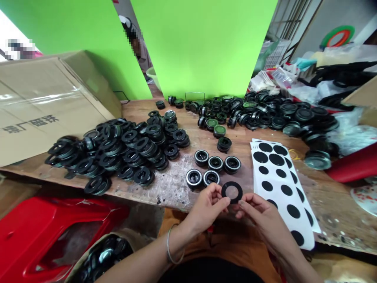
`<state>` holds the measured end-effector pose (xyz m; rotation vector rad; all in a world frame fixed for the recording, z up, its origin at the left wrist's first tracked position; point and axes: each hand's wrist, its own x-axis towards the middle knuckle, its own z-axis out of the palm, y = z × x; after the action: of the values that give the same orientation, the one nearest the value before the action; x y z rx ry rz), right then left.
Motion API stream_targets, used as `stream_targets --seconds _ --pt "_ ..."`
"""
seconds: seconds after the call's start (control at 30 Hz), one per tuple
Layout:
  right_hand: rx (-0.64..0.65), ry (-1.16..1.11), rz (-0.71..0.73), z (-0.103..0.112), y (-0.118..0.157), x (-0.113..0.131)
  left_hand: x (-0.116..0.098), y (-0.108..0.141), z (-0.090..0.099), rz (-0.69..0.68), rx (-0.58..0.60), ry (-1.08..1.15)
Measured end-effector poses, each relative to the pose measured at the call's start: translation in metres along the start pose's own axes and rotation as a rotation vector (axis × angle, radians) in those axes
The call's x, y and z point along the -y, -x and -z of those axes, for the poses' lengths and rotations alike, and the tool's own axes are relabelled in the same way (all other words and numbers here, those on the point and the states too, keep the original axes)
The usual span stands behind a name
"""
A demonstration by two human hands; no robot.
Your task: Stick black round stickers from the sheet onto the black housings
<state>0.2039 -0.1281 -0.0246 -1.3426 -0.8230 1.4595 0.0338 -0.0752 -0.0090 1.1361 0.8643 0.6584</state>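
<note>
- My left hand (206, 204) and right hand (259, 214) pinch one flat black ring (232, 192) between fingertips, held over the near edge of the wooden table (176, 184).
- To handle it well, I would grip only the rim (its centre is open).
- Five round parts (213, 169) sit just beyond; a sticker sheet (282, 184) lies right.
- The cardboard box (44, 106), far left, bears upside-down Chinese characters I cannot read.

text: four large grey printed characters, seen upside down, not legible | on: cardboard box (44, 106), left of the surface | other readable labels, brands, numbers: none | sheet (282, 184): black dots only, no writing
</note>
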Motion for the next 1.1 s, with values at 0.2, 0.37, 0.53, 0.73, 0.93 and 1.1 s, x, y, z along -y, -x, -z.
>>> stream_targets --seconds 0.2,0.37,0.53,0.73,0.93,1.1 --pt "-0.110 0.694 0.509 -0.002 -0.001 0.018 0.000 0.009 0.019 -0.007 -0.039 -0.427" --pt "0.028 0.995 0.799 -0.014 -0.001 0.036 -0.006 0.015 0.022 -0.125 -0.029 -0.704" --pt "0.125 1.007 0.683 -0.014 0.000 0.029 -0.012 0.019 0.024 -0.223 -0.001 -0.935" --pt "-0.048 0.771 0.368 0.003 0.003 0.020 -0.021 -0.002 0.030 -0.440 -0.106 -1.033" --pt "-0.193 0.408 0.111 0.021 0.006 0.016 -0.023 -0.038 0.040 -0.445 -0.113 -1.304" --pt "-0.246 0.237 0.017 0.034 0.006 0.011 -0.021 -0.040 0.036 -0.435 -0.053 -1.363"
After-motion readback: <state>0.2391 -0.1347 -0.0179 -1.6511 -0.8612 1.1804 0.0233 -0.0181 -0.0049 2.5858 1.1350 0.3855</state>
